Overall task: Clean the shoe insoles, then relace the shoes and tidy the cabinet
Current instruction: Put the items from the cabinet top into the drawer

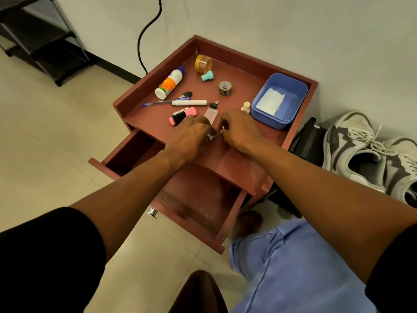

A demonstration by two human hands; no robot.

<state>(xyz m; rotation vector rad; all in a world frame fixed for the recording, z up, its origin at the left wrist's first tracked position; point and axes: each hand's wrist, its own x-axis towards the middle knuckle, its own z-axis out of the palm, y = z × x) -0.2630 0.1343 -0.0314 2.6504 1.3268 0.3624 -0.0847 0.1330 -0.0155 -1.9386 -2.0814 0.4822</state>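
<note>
A low reddish-brown cabinet [300, 129] stands in the corner, its top drawer [99, 162] pulled out. Scattered on its top lie a white-and-orange bottle [169, 83], a pen [158, 103], a white marker [189, 102], a pink highlighter [180, 115], a clear flat piece [211, 114] and a key [214, 105]. My left hand [191, 136] curls round a small dark-and-white item [211, 137] near the front of the top. My right hand [241, 129] pinches something tiny and white right beside it. A pair of grey-and-white laced shoes [370, 152] sits on the floor at the right.
A blue tub [300, 86] with white cloth stands at the top's right. An amber jar [203, 63], a teal cap [207, 76], a tape roll [225, 88] and a small cream bottle [246, 106] lie further back. A black cable [146, 30] hangs behind. A black rack [45, 41] stands far left.
</note>
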